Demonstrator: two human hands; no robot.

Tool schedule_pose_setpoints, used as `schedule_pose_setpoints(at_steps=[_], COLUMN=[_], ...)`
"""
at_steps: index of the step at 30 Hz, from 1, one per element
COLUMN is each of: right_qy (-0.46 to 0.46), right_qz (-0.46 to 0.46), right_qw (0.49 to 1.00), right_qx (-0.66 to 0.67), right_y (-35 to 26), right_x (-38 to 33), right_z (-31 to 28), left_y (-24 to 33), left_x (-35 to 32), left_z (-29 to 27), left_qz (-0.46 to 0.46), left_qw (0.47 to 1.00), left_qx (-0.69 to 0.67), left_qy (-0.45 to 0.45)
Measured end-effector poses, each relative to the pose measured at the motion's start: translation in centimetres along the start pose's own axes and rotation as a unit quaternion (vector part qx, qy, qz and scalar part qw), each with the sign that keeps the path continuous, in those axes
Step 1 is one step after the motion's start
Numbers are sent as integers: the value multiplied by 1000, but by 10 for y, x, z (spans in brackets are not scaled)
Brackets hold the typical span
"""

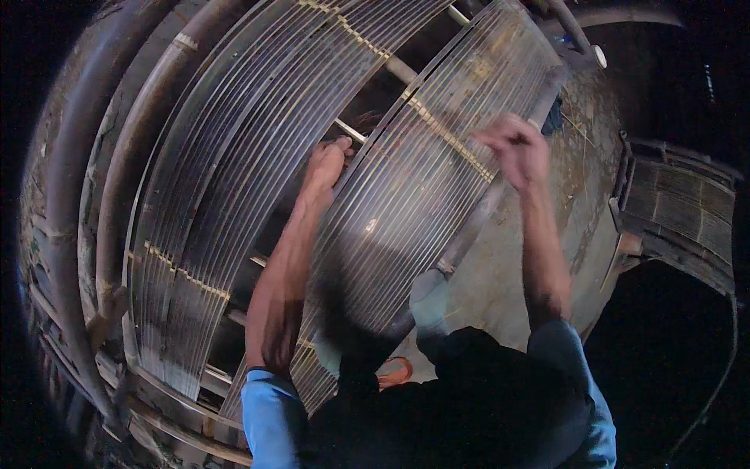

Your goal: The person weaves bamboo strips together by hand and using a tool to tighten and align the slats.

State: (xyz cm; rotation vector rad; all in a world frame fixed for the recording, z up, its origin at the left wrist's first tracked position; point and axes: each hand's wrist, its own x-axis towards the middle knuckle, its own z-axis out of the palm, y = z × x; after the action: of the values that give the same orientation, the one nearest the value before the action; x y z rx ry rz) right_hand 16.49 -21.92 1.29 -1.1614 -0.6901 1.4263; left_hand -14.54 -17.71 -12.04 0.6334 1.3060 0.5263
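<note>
In front of me lies a slatted panel (398, 199) of thin, pale strips, crossed by yellowish woven bindings. A wider panel of the same kind (234, 133) lies to its left, with a dark gap between them. In that gap my left hand (326, 166) is curled closed beside the near panel's left edge; what its fingers hold is hidden. A short pale stick (350, 130) shows just beyond these fingers. My right hand (516, 148) is raised over the panel's right side, near the end of a woven binding. Motion blurs its fingers, so their grip is unclear.
Thick bamboo poles (129, 180) frame the left side. Another pole (476, 227) runs under the near panel's right edge. A smaller slatted rack (680, 203) stands at the far right on the bare floor (582, 187). An orange object (396, 372) shows low near my body.
</note>
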Motion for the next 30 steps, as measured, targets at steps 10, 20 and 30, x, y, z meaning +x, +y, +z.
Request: schedule_pose_setpoints(at_steps=[10, 20, 30], right_qy=[186, 628, 116], right_qz=[-312, -223, 263], right_qw=[898, 746, 454], right_qx=[248, -18, -844], right_y=[-261, -511, -221], right_x=[-243, -617, -362], right_z=[-160, -309, -283], left_y=[-8, -16, 9], left_x=[2, -7, -15], left_z=[-5, -23, 8], left_qz=[-36, -31, -7], left_qw=[981, 980, 991], left_qx=[-191, -197, -132], left_qy=[-27, -20, -36])
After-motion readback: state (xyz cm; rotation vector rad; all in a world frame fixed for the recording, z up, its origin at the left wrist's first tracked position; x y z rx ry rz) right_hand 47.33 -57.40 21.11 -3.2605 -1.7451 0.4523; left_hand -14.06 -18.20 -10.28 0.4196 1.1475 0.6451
